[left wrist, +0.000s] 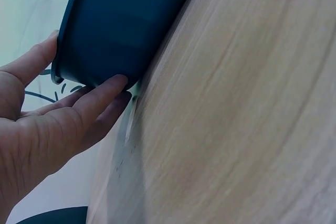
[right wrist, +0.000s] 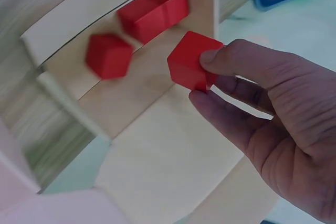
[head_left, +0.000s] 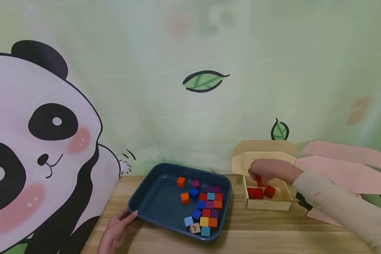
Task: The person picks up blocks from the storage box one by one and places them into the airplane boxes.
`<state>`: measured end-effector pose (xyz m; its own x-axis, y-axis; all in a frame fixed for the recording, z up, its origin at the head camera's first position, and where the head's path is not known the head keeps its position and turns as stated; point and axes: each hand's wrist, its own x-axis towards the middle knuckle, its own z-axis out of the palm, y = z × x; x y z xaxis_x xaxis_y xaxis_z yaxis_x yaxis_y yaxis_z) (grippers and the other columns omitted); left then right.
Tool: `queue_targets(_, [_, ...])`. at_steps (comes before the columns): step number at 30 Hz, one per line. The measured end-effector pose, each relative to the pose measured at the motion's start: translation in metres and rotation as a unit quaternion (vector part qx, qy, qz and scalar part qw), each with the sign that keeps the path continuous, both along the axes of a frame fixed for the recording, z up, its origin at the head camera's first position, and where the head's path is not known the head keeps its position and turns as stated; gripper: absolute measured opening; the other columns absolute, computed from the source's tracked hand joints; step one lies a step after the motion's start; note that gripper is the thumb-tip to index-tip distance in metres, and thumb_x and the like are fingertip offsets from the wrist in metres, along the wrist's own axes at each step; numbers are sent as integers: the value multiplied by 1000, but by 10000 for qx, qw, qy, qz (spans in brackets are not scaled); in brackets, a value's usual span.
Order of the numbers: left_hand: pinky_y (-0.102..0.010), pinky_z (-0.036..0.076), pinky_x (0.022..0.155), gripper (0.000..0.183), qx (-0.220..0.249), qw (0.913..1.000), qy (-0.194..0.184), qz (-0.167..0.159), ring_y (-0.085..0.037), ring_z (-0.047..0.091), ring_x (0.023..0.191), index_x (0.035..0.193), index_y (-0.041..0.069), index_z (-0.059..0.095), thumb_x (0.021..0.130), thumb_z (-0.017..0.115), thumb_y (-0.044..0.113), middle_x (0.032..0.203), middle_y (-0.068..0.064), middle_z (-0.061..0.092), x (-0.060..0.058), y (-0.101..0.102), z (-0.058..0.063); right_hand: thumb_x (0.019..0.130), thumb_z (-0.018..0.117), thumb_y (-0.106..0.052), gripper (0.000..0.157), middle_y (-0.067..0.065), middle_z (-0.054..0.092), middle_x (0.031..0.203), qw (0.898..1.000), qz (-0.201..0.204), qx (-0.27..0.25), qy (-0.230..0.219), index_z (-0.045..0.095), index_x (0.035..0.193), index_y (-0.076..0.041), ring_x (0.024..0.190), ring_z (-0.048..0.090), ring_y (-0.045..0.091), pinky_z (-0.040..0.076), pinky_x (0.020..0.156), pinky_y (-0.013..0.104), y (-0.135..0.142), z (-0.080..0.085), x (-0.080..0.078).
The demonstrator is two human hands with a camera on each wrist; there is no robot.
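Observation:
In the right wrist view my right hand [right wrist: 294,108] pinches a red cube [right wrist: 191,61] between thumb and fingers, above the inside of an open cardboard box [head_left: 268,205]. Two red cubes [head_left: 255,193] sit side by side in the box's left part, and another red cube [head_left: 270,191] lies apart from them, turned at an angle. My left hand [head_left: 119,227] grips the near left corner of a dark blue tray [head_left: 155,201]. Its thumb is on the rim and its fingers lie against the outer wall [left wrist: 121,30].
Several coloured cubes [head_left: 209,204] crowd the tray's right side, with two orange cubes [head_left: 185,198] nearer its middle. Right of the cardboard box stands an open pink box [head_left: 343,173], partly hidden by my right sleeve. A wall cloth with a panda [head_left: 50,148] hangs behind the wooden table [head_left: 257,233].

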<state>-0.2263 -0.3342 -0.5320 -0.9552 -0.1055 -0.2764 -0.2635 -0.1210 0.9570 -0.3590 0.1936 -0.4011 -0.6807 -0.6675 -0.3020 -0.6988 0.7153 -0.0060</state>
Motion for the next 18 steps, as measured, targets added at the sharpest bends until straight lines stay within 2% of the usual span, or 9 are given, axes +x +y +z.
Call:
queue_targets(4, [-47, 37, 116, 79, 21, 10000, 47, -10, -38, 32, 141, 153, -19, 8, 103, 61, 11, 158, -39, 17, 1, 0, 0, 71, 85, 7, 32, -6, 52, 69, 9996, -76, 273, 59, 63, 75, -16, 65, 44, 13, 49, 57, 23, 13, -1, 2])
queue_targets(7, [-44, 42, 113, 77, 37, 10000, 52, 27, -33, 40, 137, 153, -19, 10, 103, 61, 9, 157, -39, 20, 1, -2, -1, 68, 87, 6, 32, -5, 52, 67, 9983, 2, 526, 257, 63, 72, -15, 63, 44, 13, 50, 56, 23, 20, -6, 2])
queue_targets(11, [-44, 45, 111, 78, 67, 10000, -2, 59, -30, 45, 132, 153, -19, 11, 102, 63, 8, 156, -40, 20, 0, -2, -3, 68, 88, 1, 29, -7, 49, 59, 9931, 440, 794, 737, 64, 63, -15, 56, 40, 11, 44, 49, 20, 31, -18, 2])
queue_targets(14, [-46, 42, 112, 78, 46, 10000, -14, 42, -32, 42, 135, 153, -20, 10, 102, 62, 8, 157, -40, 19, 0, -1, -2, 70, 88, -2, 28, -6, 50, 60, 9876, 685, 886, 1101, 65, 62, -15, 56, 39, 11, 42, 49, 19, 36, -25, 4])
queue_targets(18, [-47, 40, 114, 79, 12, 10000, -5, 21, -35, 36, 139, 153, -19, 8, 102, 61, 9, 158, -40, 17, -1, -1, -1, 74, 87, -3, 26, -3, 52, 69, 9828, 777, 945, 1387, 64, 71, -14, 62, 40, 12, 46, 56, 21, 40, -31, 6])
